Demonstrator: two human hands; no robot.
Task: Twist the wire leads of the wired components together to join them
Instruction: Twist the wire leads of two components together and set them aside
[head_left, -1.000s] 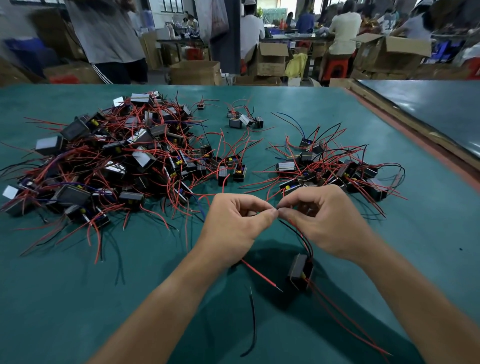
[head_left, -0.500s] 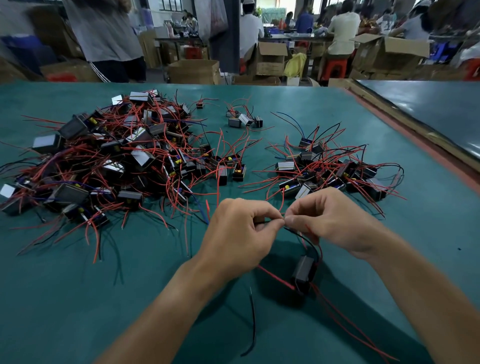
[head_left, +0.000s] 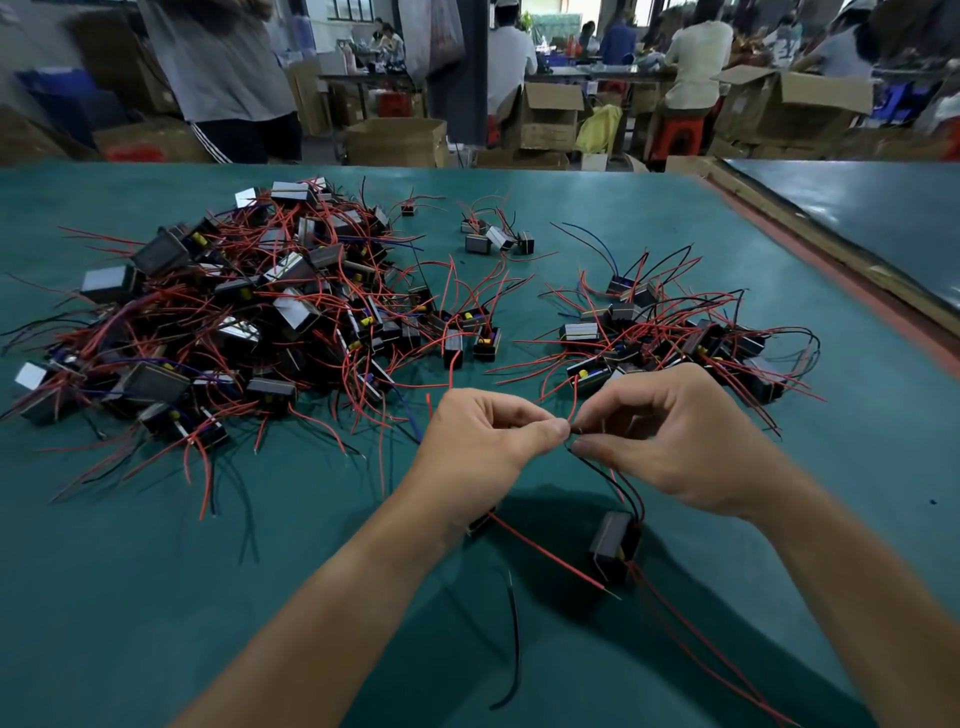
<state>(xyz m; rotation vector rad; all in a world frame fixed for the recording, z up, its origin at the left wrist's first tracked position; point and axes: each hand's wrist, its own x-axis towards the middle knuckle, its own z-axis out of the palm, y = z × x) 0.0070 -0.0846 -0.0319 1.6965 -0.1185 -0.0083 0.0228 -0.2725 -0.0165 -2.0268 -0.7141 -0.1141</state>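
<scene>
Green surface: it carries everything, and you work at its near middle.
Left hand: your fingers are curled, with thumb and forefinger pinching the lead ends.
Right hand: also curled, it pinches the same ends from the other side, tip to tip with your left.
Leads: one black and one red run down from the pinch to the component below.
Component: a dark block under your right wrist. You cannot tell whether it hangs or rests. Long red wires trail from it to the near right.
Second component: mostly hidden under your left wrist, with a red wire leaving it toward the first.
Black wire: it curves loose between your forearms.
Big pile: far left, a tangle of blocks and red wires.
Small pile: just beyond your right hand.
</scene>
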